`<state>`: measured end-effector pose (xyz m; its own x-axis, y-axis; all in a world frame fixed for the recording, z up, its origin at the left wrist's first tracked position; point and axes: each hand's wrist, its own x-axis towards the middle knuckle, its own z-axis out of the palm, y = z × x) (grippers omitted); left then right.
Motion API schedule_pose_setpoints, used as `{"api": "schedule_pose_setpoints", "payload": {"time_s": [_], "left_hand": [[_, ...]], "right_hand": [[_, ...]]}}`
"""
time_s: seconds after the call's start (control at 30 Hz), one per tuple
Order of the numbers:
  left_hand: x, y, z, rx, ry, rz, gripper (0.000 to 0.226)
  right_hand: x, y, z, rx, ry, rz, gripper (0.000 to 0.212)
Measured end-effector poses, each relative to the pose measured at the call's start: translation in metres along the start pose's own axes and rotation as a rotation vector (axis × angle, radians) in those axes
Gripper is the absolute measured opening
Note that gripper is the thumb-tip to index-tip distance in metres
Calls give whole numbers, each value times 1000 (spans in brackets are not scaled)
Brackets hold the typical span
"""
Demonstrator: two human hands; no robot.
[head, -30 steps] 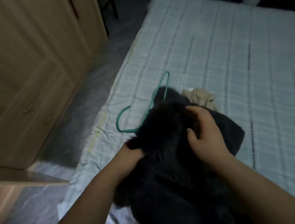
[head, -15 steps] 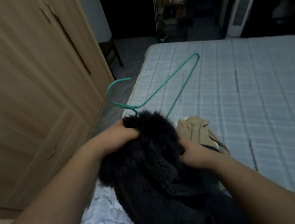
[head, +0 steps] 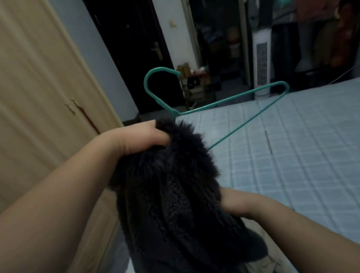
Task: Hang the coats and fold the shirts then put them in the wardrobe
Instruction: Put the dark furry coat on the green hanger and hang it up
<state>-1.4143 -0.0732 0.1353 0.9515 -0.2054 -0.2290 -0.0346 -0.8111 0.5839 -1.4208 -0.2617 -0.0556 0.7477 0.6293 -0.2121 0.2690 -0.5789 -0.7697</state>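
Wardrobe (head: 11, 98) left of coat (head: 173, 197), bed (head: 320, 147) right

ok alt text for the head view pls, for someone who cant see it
A person's left hand holds a black fluffy coat up by its collar, with a green hanger sticking out on the right. The right hand reaches into the coat, above a pale blue bed beside a wooden wardrobe.
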Motion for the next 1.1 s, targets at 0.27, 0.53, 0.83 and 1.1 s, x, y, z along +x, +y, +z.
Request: {"api": "schedule_pose_setpoints", "payload": {"time_s": [0.27, 0.53, 0.83, 1.1], "left_hand": [[-10, 13, -5, 148, -39, -31, 40], [-13, -11, 1, 168, -47, -13, 39], [-34, 13, 8, 502, -254, -58, 47], [-52, 17, -27, 426, -165, 88, 34]], "right_hand": [[-22, 4, -7, -98, 272, 166, 38], [-73, 2, -25, 25, 1197, 248, 29], [-104, -11, -49, -122, 1383, 232, 37], [-125, -52, -97, -21, 1053, 110, 40]]}}
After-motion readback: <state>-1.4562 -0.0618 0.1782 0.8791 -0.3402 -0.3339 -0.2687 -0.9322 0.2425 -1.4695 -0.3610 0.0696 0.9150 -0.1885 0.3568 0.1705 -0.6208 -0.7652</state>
